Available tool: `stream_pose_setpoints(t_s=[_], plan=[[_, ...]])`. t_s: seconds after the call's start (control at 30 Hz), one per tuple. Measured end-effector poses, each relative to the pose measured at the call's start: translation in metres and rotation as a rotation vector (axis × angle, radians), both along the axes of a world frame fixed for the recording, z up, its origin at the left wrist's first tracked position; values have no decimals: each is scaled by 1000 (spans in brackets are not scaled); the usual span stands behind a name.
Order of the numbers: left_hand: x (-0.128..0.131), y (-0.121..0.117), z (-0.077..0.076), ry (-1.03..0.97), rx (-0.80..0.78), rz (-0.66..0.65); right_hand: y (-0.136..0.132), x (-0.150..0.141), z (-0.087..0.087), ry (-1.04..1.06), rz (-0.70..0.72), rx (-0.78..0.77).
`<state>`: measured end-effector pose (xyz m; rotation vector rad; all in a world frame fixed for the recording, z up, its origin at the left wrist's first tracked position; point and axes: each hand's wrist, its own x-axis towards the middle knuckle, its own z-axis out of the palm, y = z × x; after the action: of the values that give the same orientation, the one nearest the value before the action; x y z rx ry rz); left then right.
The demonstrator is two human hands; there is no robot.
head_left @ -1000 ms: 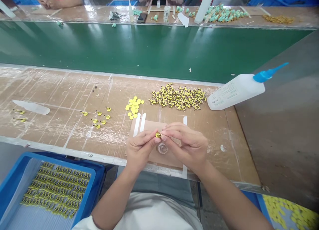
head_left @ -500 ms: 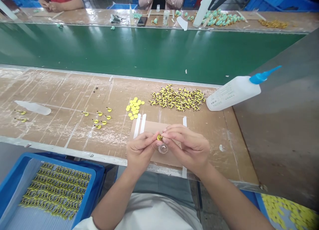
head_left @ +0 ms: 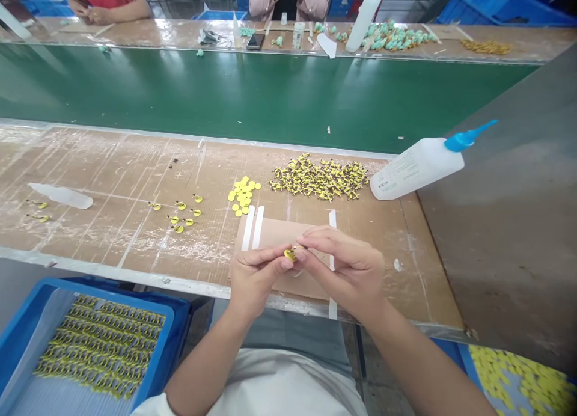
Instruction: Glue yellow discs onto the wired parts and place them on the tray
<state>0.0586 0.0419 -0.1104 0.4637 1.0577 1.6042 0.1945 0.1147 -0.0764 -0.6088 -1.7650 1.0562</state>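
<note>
A small yellow piece (head_left: pixel 290 255) is pinched in the air between the left hand (head_left: pixel 255 281) and the right hand (head_left: pixel 345 272), its edges pressed by the fingertips of both; the other fingers are curled inward, not spread. The piece is held just above a small clear container (head_left: pixel 296 273), of which little is shown behind the fingers, and over a brown cardboard sheet (head_left: pixel 274 232); white strips (head_left: pixel 247 228) are laid across that sheet. Beyond the hands, a heap of yellow discs (head_left: pixel 243 193) and a larger pile of yellow-and-brown parts (head_left: pixel 320 177) are spread on the workbench (head_left: pixel 112 163); a few assembled yellow pieces (head_left: pixel 178 214) are scattered to the left. A white glue bottle (head_left: pixel 417 168) with a blue nozzle is laid on its side at the right; a blue crate (head_left: pixel 40 320) holding rows of yellow pieces is placed below the bench at the left; a green belt (head_left: pixel 225 97) is run along the far edge of the bench.
</note>
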Motion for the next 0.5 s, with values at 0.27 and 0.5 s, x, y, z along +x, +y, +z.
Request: stream_pose_setpoints(t_s=[0.27,0.5], plan=[[-3,-2,-2,96,135,-15,-5,5,0,-3,87,-298],[-12,-4,-2,376,313,34,-9,8,2,2,112,-479]])
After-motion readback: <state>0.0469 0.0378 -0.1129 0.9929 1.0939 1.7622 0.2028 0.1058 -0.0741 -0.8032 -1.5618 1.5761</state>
